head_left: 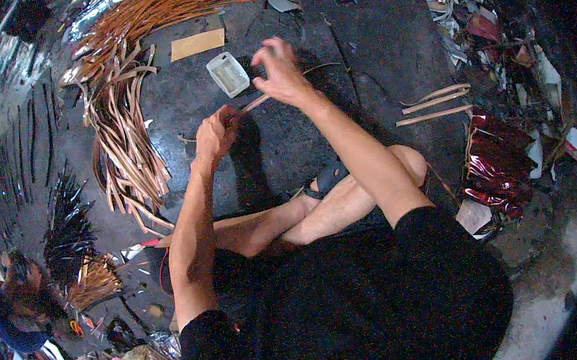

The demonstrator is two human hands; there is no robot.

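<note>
We see the left hand [214, 133] closed around one end of a thin strip [253, 104]; the right hand [279, 71] pinches its far end, fingertips pressed together. A white plastic tub [227, 74] sits on the floor between the hands. A pile of strips [125, 147] lies left of the left hand.

A single head-worn fisheye view looks almost straight down from above the person, who sits cross-legged on a dark floor [373, 54]. It is close: the black shirt [355, 298] fills the lower middle, and both forearms rise from there toward the centre. Straight edges bow near the rim, where the round picture fades into black corners.
</note>
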